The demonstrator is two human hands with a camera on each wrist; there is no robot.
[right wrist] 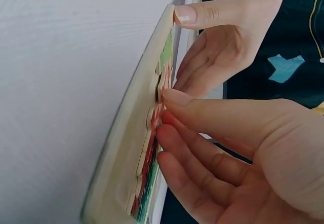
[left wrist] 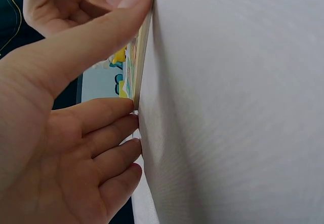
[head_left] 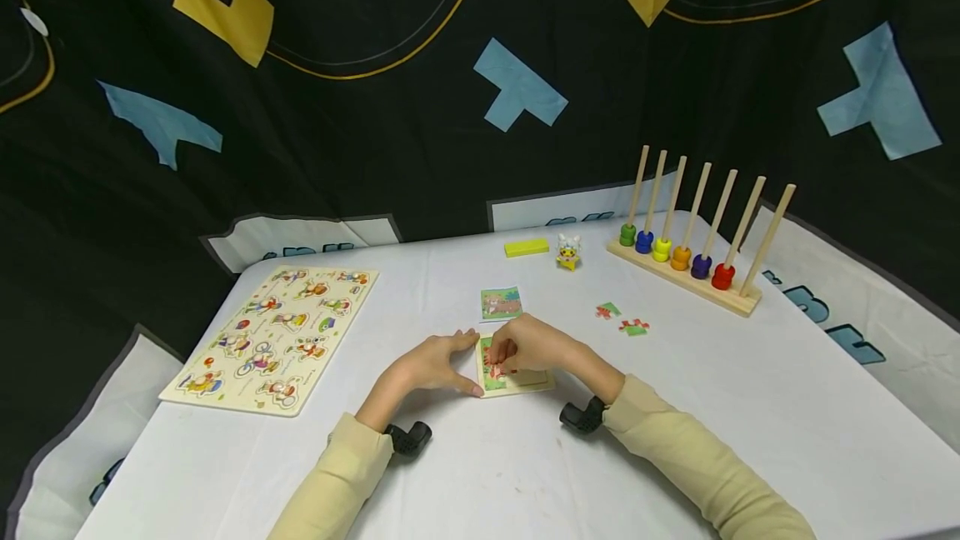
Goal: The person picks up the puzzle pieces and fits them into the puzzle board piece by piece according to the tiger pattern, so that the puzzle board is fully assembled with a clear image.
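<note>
A small wooden jigsaw tray (head_left: 517, 391) lies in front of me, its left part filled with red and green pieces. My left hand (head_left: 433, 363) rests against the tray's left side, thumb at the near corner and the straight fingers along the far part of that edge. Over the filled part, my right hand (head_left: 534, 342) pinches a jigsaw piece (right wrist: 162, 81) between thumb and fingers, low against the other pieces. In the head view the fingers hide most of that piece.
Behind the tray lies a picture card (head_left: 501, 304). Loose jigsaw pieces (head_left: 634, 327) lie to the right. Farther back are a yellow block (head_left: 527, 248), a small figurine (head_left: 567, 252) and a peg stand (head_left: 682, 277) with coloured beads. A large picture board (head_left: 273, 340) lies at left.
</note>
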